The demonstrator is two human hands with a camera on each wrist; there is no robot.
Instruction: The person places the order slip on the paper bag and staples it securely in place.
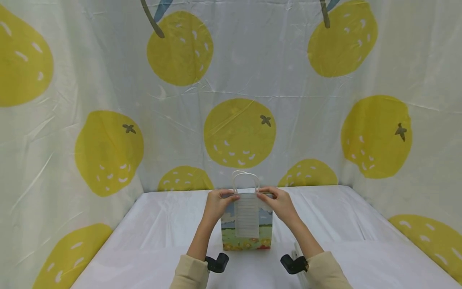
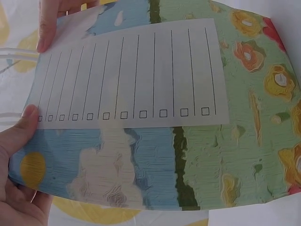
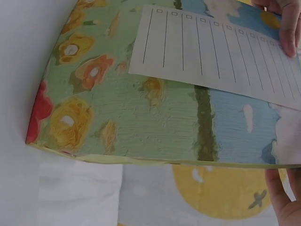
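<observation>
A paper gift bag (image 1: pixel 265 233) painted with sky, meadow and flowers stands upright on the white table, its white cord handles (image 1: pixel 246 173) raised. Against its front lies a lined checklist sheet (image 1: pixel 247 216) with a column of small boxes. My left hand (image 1: pixel 218 202) pinches the bag's top edge at the sheet's upper left corner, thumb in front and fingers behind. At the upper right corner my right hand (image 1: pixel 281 202) grips the same edge likewise, its thumb on the sheet. In the left wrist view the sheet (image 2: pixel 136 77) lies flat on the bag's painted face (image 2: pixel 155 165).
The table (image 1: pixel 173 224) has a white cloth. A curtain (image 1: pixel 288 120) printed with yellow fruit surrounds it at the back and sides. By the right forearm lies a pale, thin item (image 1: pixel 296 251), partly hidden by the arm and wrist camera.
</observation>
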